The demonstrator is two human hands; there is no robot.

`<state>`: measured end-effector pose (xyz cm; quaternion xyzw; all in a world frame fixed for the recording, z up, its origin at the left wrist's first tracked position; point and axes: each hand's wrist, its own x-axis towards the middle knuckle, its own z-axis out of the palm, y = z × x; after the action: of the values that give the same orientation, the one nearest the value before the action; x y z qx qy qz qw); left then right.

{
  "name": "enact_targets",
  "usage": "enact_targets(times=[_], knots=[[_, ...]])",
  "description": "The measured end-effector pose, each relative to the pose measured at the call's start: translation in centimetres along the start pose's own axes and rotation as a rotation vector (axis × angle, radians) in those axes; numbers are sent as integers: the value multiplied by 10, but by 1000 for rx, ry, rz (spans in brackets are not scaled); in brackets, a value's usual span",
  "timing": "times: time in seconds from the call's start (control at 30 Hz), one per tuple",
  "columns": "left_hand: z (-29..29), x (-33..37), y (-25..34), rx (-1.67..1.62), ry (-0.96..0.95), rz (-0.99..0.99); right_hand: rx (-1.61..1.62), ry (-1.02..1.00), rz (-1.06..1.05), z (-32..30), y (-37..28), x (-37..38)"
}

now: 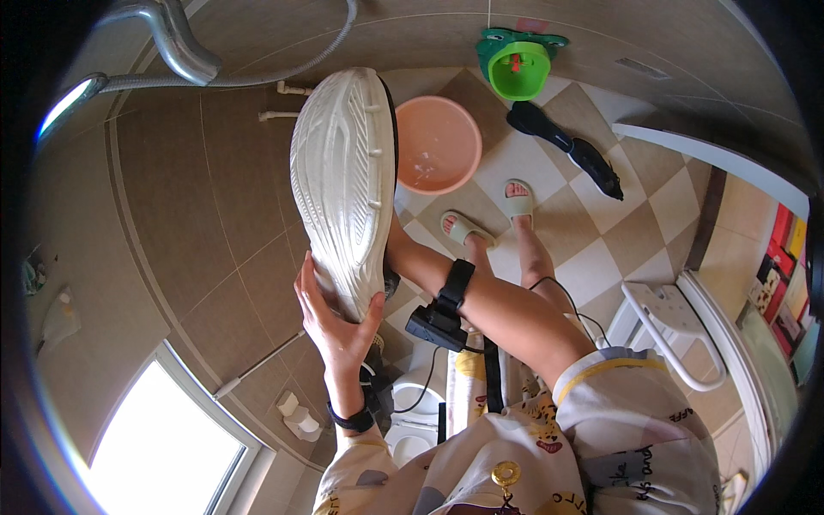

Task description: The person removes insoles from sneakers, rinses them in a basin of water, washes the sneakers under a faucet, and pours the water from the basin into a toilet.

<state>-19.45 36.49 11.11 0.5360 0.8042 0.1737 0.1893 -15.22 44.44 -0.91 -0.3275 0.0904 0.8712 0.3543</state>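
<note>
A shoe is held up in front of me, its worn white sole facing me and its toe end pointing up. My left hand grips the heel end, the thumb on one side and the fingers on the other. My right forearm reaches behind the shoe, so the right hand is hidden there and its fingers do not show. A dark strip of the upper shows along the sole's right edge. Beyond the shoe, a pink basin with some liquid in it stands on the floor.
A black shoe and a dark, flat, sole-shaped piece lie on the checkered tiles. A green child's urinal hangs on the far wall. A toilet is at lower centre, a window at lower left, and a metal hose upper left.
</note>
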Motion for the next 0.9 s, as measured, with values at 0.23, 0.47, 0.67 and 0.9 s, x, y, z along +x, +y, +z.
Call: enact_targets(times=[0.23,0.47,0.67,0.9], knots=[[2,0,-7,-5,12,17,-175,27,-217,-9,21,17],[1,1,0,-12,-9,-7,-288,18,-328,-16,28,25],[7,0,-8,-100,-15,-13,-504,94,-610,-25,36,34],[7,-2,-21,-121,-18,-44,-376,116,-443,-7,14,18]])
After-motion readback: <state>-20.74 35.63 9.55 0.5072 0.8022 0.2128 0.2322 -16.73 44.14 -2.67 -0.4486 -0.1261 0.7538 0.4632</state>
